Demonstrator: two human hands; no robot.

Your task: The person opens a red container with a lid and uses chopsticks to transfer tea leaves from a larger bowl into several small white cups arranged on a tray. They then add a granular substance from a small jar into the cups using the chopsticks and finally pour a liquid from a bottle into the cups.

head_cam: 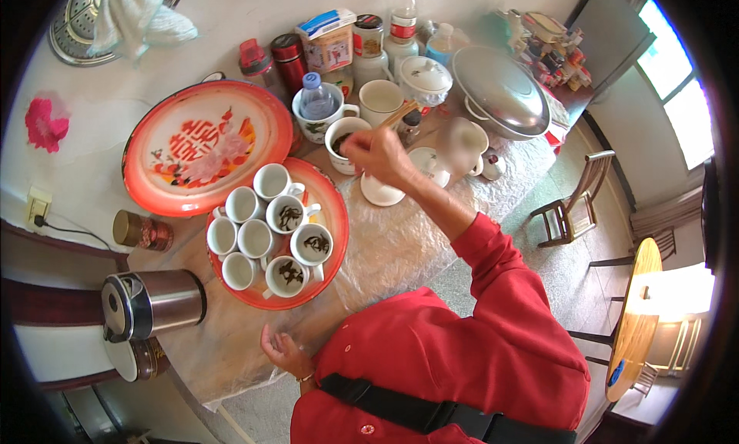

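Observation:
My right hand [378, 152] reaches over a white mug [342, 162] with dark contents, its fingers bent around a pair of wooden chopsticks [401, 114]. The chopsticks' upper ends stick out past the knuckles; their tips are hidden by the hand. Near the front edge of the table, my left hand [282, 351] is held palm up, fingers loosely apart and holding nothing. Several small white cups [256, 238] stand close together on a round red enamel tray [323, 187]. Dark tea leaves [290, 272] lie in three of them, on the tray's right side. A white lid [382, 193] rests below my right forearm.
A patterned enamel tray [208, 144] leans on the wall. At left stand an electric kettle [167, 302] and a tin [144, 230]. Along the back are a mug holding a bottle [317, 103], a lidded pot [426, 80], jars and a large metal-lidded pan [502, 92]. A chair [574, 207] stands beyond.

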